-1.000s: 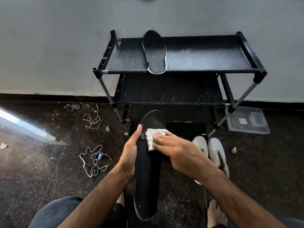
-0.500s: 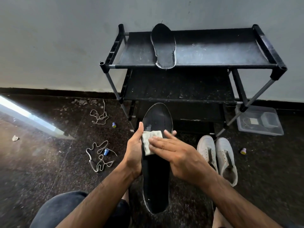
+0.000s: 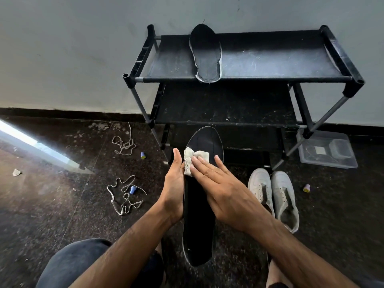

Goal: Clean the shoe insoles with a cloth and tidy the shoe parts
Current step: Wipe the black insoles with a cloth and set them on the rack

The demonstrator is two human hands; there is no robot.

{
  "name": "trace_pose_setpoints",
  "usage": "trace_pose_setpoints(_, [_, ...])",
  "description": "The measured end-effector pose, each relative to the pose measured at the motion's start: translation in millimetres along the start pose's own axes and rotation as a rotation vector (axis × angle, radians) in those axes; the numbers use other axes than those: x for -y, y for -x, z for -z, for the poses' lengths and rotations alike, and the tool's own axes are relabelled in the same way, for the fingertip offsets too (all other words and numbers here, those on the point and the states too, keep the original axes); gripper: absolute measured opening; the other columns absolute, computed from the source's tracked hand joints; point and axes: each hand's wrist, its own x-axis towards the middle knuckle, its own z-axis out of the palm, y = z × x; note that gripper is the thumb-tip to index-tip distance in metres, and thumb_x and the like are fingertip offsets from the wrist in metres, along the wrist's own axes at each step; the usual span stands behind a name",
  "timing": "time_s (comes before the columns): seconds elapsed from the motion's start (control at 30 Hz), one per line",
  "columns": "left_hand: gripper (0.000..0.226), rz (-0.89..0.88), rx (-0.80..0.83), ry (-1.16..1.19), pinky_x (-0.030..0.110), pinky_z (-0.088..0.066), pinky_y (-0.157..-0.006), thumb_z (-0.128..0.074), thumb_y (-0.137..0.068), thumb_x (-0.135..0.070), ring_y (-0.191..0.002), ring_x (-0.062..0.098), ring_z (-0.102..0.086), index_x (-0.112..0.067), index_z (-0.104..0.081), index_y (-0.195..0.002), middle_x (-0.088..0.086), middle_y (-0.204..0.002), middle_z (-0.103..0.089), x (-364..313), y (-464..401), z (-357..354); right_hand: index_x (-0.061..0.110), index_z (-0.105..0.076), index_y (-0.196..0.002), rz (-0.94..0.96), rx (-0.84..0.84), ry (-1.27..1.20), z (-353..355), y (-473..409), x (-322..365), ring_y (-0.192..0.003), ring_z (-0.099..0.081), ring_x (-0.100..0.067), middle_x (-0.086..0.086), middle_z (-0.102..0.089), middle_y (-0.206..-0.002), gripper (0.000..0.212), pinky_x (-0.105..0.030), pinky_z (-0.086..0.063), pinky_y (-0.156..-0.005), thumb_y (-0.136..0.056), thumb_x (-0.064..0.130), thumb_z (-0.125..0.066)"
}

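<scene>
The left hand (image 3: 174, 188) is cradling the insole (image 3: 199, 215); the right hand's (image 3: 224, 190) flat fingers are pressing the cloth (image 3: 194, 159). Pressing harder risks bending the insole or slipping the cloth off.

Black rack (image 3: 259, 65), insole (image 3: 205, 55) on top, floor (image 3: 62, 204) with laces (image 3: 124, 196), shoes (image 3: 272, 194)
</scene>
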Motion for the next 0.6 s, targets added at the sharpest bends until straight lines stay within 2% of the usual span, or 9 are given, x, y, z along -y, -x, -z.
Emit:
trace_pose_setpoints(0.07, [0.094,0.004,-0.009,-0.012,0.04,-0.048,-0.105,-0.028,-0.093,-0.077,-0.124,0.031,-0.064,0.002,-0.059,-0.133,0.024,-0.13,-0.065,-0.4,0.4,0.4,0.004,-0.041,-0.151,-0.005,0.01,-0.09,-1.1,0.8,1.8,-0.153,-0.023,-0.013,-0.009,-0.035,-0.161,0.055,-0.048,-0.019,-0.125,-0.096,0.004,-0.043])
trace_pose_setpoints(0.13, [0.095,0.002,-0.017,-0.028,0.039,-0.054,-0.098,-0.03,-0.09,-0.079,-0.115,0.031,-0.068,0.003,-0.066,-0.123,0.025,-0.122,-0.069,-3.3,1.6,3.2,0.006,-0.053,-0.143,0.011,0.0,-0.217,5.1,-0.2,1.5,-0.148,-0.034,-0.01,-0.006,-0.047,-0.154,0.048,-0.046,-0.021,-0.125,-0.096,0.001,-0.049])
trace_pose_setpoints(0.23, [0.092,0.001,0.004,-0.045,0.037,-0.054,-0.093,-0.03,-0.089,-0.079,-0.107,0.029,-0.072,-0.002,-0.077,-0.105,0.023,-0.114,-0.072,-4.6,1.8,4.6,0.007,-0.058,-0.14,0.033,-0.028,-0.203,11.2,-3.5,-1.4,-0.143,-0.042,-0.008,-0.004,-0.055,-0.147,0.045,-0.045,-0.024,-0.125,-0.095,0.001,-0.055])
trace_pose_setpoints(0.33, [0.084,-0.011,-0.014,-0.036,0.035,-0.051,-0.097,-0.025,-0.096,-0.072,-0.114,0.025,-0.07,-0.007,-0.075,-0.113,0.018,-0.122,-0.071,-3.3,0.9,2.1,0.007,-0.043,-0.151,-0.021,-0.019,-0.053,5.8,-7.0,-1.5,-0.151,-0.028,-0.01,-0.005,-0.04,-0.159,0.051,-0.046,-0.019,-0.126,-0.1,0.014,-0.046])
trace_pose_setpoints(0.4, [0.081,-0.018,-0.033,-0.032,0.035,-0.049,-0.1,-0.024,-0.097,-0.07,-0.117,0.023,-0.068,-0.007,-0.07,-0.12,0.017,-0.125,-0.07,-3.0,-0.1,2.7,0.007,-0.037,-0.153,-0.034,-0.001,-0.038,1.6,-7.8,-1.4,-0.154,-0.021,-0.011,-0.006,-0.033,-0.162,0.054,-0.046,-0.018,-0.126,-0.101,0.018,-0.043])
trace_pose_setpoints(0.5, [0.098,0.006,-0.024,-0.033,0.043,-0.044,-0.11,-0.027,-0.092,-0.078,-0.126,0.034,-0.062,0.006,-0.061,-0.129,0.028,-0.132,-0.063,-7.5,-1.3,5.6,0.005,-0.046,-0.149,0.026,-0.016,-0.132,0.7,-6.5,0.9,-0.15,-0.03,-0.013,-0.009,-0.041,-0.157,0.049,-0.045,-0.025,-0.124,-0.101,0.014,-0.05])
trace_pose_setpoints(0.6, [0.108,0.022,-0.038,0.024,0.044,-0.054,-0.1,-0.027,-0.087,-0.085,-0.121,0.04,-0.063,0.008,-0.058,-0.132,0.034,-0.132,-0.061,-16.9,-3.3,6.5,0.004,-0.056,-0.14,0.123,-0.029,-0.177,0.2,-2.7,10.8,-0.145,-0.041,-0.014,-0.009,-0.052,-0.15,0.042,-0.045,-0.03,-0.122,-0.101,0.018,-0.058])
